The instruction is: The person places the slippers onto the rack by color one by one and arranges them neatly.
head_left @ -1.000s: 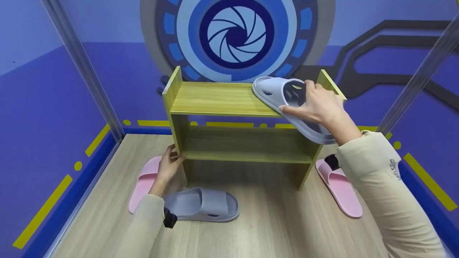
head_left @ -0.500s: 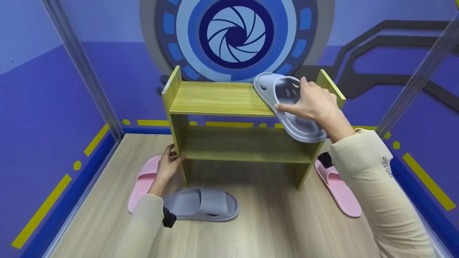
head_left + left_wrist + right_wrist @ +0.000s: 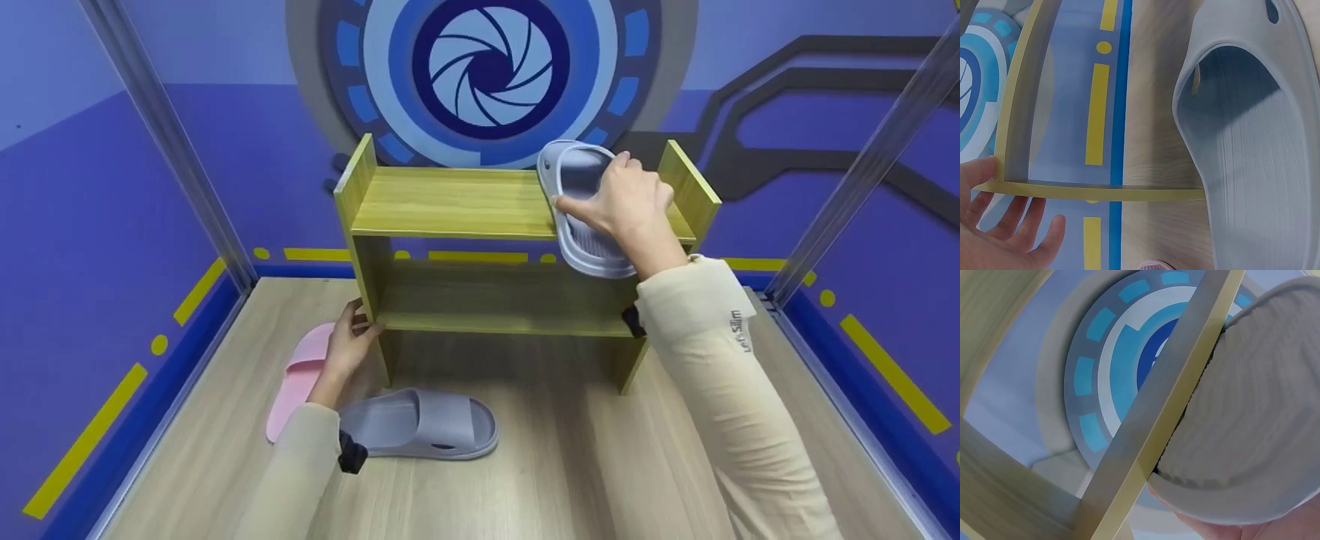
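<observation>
R hand (image 3: 630, 199) gripped slipper (image 3: 587, 241) at top of rack (image 3: 450, 202), L hand (image 3: 347, 352) clasped its side; prob. mid-shelving, next needing push-back & release.

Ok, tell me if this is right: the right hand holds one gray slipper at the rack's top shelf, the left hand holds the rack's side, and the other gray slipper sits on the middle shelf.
One thing is wrong: the other gray slipper lies on the wood-grain surface in front of the rack, as the head view shows. The rest stands.
</observation>
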`<state>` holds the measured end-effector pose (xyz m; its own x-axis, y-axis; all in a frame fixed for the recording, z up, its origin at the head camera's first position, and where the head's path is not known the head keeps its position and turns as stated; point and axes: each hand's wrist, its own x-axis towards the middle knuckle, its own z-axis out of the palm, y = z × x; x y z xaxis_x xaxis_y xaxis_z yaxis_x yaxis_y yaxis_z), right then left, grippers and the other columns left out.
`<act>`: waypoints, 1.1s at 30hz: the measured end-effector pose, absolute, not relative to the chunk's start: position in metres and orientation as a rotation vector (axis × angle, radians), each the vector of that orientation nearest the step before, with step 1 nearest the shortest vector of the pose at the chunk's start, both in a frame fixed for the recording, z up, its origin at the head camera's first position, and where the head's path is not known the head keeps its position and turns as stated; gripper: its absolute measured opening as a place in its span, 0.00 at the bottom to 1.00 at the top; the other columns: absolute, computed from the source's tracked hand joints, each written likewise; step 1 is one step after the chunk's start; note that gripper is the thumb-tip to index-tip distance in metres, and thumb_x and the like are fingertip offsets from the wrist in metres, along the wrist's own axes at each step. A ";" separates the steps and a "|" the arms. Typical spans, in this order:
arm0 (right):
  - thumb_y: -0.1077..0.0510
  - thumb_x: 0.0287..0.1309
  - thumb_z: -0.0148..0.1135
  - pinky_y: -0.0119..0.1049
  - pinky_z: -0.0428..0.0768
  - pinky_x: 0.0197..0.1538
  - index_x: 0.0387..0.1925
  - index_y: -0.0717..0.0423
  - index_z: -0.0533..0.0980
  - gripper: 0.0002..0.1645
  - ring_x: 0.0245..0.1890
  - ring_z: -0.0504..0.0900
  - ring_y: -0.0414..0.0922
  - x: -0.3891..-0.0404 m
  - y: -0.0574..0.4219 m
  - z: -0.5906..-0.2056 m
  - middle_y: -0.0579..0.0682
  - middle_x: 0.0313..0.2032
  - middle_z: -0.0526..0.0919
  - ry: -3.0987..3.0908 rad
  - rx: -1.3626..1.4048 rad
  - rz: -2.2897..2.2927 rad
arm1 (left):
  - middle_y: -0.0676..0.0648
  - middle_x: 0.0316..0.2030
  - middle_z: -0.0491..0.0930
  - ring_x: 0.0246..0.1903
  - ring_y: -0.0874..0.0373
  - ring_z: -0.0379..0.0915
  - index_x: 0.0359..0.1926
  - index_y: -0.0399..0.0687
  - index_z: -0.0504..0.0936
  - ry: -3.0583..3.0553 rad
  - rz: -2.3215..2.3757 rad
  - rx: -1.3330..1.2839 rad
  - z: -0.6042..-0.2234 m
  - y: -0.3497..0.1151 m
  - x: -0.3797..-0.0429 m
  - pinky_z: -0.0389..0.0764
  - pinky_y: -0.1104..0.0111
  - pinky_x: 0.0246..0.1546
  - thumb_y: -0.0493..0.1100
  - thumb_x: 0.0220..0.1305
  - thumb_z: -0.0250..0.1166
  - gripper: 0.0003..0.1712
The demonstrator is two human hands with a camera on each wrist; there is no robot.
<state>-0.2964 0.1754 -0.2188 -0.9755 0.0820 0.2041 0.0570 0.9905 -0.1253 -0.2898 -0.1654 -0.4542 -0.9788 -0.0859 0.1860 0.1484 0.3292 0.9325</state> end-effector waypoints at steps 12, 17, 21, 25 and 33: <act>0.24 0.35 0.51 0.53 0.70 0.36 0.58 0.76 0.51 0.66 0.43 0.71 0.63 -0.305 0.164 -0.223 0.67 0.48 0.67 -2.862 -0.152 0.171 | 0.29 0.45 0.70 0.45 0.37 0.68 0.58 0.34 0.61 -2.378 -1.715 -0.042 -0.455 -0.166 -0.290 0.70 0.53 0.45 0.34 0.55 0.59 0.29; 0.24 0.35 0.51 0.54 0.69 0.36 0.59 0.76 0.50 0.67 0.42 0.71 0.63 -0.307 0.161 -0.225 0.67 0.48 0.67 -2.844 -0.160 0.173 | 0.27 0.45 0.69 0.46 0.36 0.67 0.58 0.32 0.60 -2.365 -1.740 -0.048 -0.453 -0.165 -0.290 0.69 0.53 0.46 0.34 0.56 0.59 0.29; 0.24 0.35 0.51 0.52 0.70 0.34 0.58 0.74 0.53 0.65 0.41 0.72 0.62 -0.308 0.160 -0.226 0.66 0.46 0.68 -2.824 -0.163 0.198 | 0.26 0.44 0.69 0.45 0.35 0.67 0.57 0.29 0.60 -2.367 -1.749 -0.049 -0.443 -0.163 -0.283 0.69 0.51 0.45 0.32 0.56 0.59 0.29; 0.24 0.35 0.51 0.52 0.71 0.33 0.57 0.73 0.55 0.63 0.40 0.72 0.62 -0.309 0.158 -0.228 0.64 0.45 0.68 -2.806 -0.162 0.223 | 0.26 0.44 0.69 0.45 0.35 0.67 0.57 0.30 0.60 -2.372 -1.726 -0.058 -0.441 -0.162 -0.280 0.70 0.52 0.44 0.33 0.56 0.58 0.28; 0.24 0.35 0.51 0.52 0.70 0.33 0.57 0.72 0.55 0.63 0.40 0.72 0.62 -0.309 0.157 -0.227 0.64 0.44 0.68 -2.813 -0.171 0.224 | 0.24 0.45 0.68 0.46 0.34 0.65 0.57 0.27 0.59 -2.365 -1.751 -0.051 -0.426 -0.156 -0.270 0.67 0.51 0.46 0.30 0.56 0.56 0.28</act>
<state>-0.3093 0.1569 -0.2275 -0.9438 0.1417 0.2985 0.0926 0.9806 -0.1728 -0.2701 -0.1556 -0.4264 -0.9798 -0.0893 0.1788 0.1449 0.2986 0.9433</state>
